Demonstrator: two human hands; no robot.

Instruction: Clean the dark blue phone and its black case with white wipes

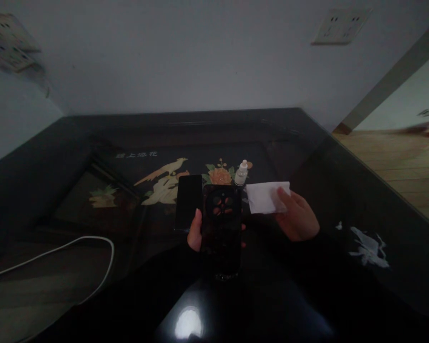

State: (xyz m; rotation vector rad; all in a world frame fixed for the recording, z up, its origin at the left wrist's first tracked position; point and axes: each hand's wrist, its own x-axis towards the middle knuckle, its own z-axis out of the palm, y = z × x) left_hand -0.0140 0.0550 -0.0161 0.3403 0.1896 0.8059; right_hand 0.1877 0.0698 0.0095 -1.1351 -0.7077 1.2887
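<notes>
In the middle of the head view, my left hand (196, 232) is wrapped round a black phone case (221, 243), its thumb on the left edge and fingertips showing on the right. Round camera holes sit near the top of the case. A folded white tissue (266, 197) is pinched in my right hand (298, 216), to the right of the case and apart from it. Behind the case, on the table, lies a dark phone (189, 200). A small white-capped dropper bottle (241, 174) stands upright beyond the tissue.
The glossy black table (157, 128) carries a bird-and-flower picture and reflects a bright light at the front. Torn white scraps (369, 247) lie at the right. A white cable (93, 237) curves across the left. Wall sockets (341, 26) are behind.
</notes>
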